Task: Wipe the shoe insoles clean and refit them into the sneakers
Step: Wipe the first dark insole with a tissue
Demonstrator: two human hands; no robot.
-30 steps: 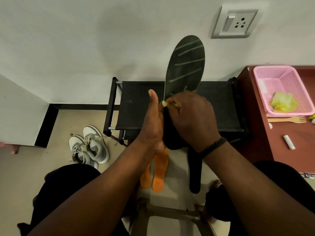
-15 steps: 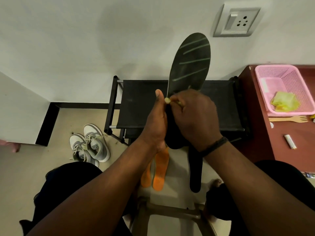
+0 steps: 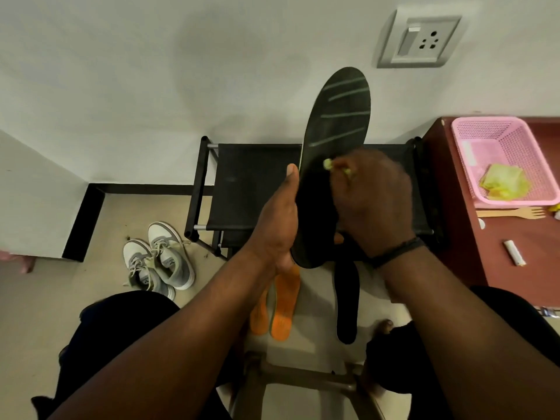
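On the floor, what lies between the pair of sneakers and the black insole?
In the head view, two orange insoles lie side by side between the sneakers and the floor's black insole, partly hidden by the left forearm.

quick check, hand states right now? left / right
Left hand: grips the black insole along its edge, held upright.
Right hand: pinches a small yellow-green wipe against the insole.

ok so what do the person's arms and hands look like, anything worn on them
Both forearms are bare, with no sleeves in view. The right hand has a thin black braided band round its wrist. The left hand and its wrist carry nothing: no watch, ring or glove shows on either hand.
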